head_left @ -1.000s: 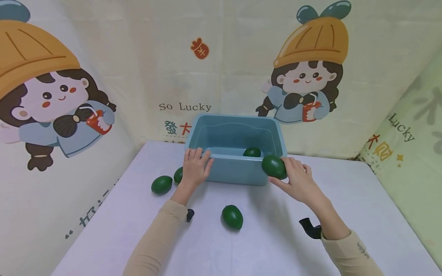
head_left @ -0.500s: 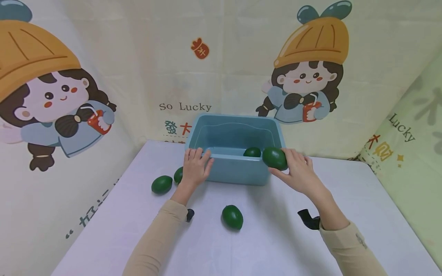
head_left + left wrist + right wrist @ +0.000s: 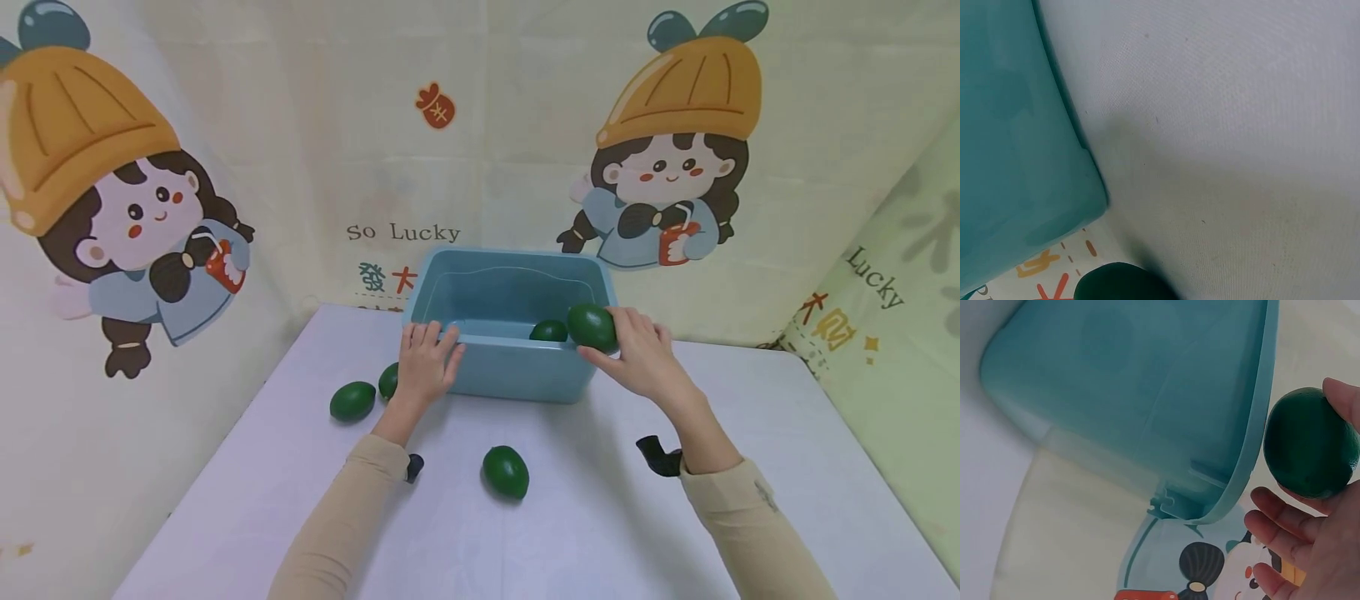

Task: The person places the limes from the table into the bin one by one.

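A blue plastic tub [image 3: 525,379] stands at the back of the white table [image 3: 585,517]. My right hand [image 3: 637,354] holds a dark green avocado [image 3: 592,327] over the tub's near right corner; the right wrist view shows this avocado [image 3: 1310,442] in my fingers [image 3: 1285,522] just outside the tub rim [image 3: 1254,419]. My left hand [image 3: 425,362] rests with straight fingers on the tub's near left rim. Another avocado [image 3: 549,332] lies inside the tub.
A loose avocado [image 3: 506,472] lies on the table in front of the tub. Two more avocados [image 3: 352,401] [image 3: 387,380] lie left of it, one partly behind my left hand. Cartoon-printed cloth walls close in the back and sides. The left wrist view shows the tub wall [image 3: 1016,156] and tabletop.
My right hand has lifted the avocado up and slightly left, from beside the tub's front corner to above its rim. The left hand has stayed on the rim.
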`<move>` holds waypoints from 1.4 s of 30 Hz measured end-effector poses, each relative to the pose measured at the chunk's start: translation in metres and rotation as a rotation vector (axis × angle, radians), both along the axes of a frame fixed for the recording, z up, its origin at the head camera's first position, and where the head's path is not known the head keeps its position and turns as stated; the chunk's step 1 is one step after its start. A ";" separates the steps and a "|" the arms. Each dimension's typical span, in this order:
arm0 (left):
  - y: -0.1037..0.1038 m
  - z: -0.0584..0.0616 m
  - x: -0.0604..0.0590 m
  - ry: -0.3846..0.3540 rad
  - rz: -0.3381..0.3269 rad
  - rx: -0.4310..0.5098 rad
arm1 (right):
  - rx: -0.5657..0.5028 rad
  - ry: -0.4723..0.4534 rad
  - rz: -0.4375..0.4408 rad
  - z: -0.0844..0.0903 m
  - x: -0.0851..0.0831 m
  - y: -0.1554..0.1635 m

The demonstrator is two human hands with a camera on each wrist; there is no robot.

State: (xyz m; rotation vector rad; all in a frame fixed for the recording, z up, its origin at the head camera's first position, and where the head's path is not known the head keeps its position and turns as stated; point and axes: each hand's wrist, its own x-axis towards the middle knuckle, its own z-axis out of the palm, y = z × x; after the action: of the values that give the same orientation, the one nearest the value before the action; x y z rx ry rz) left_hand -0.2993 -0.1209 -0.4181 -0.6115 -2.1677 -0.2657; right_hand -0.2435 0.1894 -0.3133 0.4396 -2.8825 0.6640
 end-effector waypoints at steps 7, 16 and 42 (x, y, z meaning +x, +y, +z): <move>-0.001 0.002 -0.001 -0.030 0.002 0.003 | 0.009 -0.011 0.006 0.002 -0.013 -0.006; 0.000 0.002 -0.001 -0.049 -0.004 0.018 | 0.006 -0.028 0.004 0.001 -0.023 -0.011; 0.002 -0.001 -0.002 0.014 -0.015 0.045 | 0.007 -0.048 0.001 -0.007 -0.043 -0.032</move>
State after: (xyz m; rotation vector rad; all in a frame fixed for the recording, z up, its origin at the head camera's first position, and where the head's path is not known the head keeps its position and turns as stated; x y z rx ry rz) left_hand -0.3010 -0.1187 -0.4191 -0.6030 -2.1389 -0.3166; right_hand -0.2862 0.1576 -0.3203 0.4310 -2.9309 0.6747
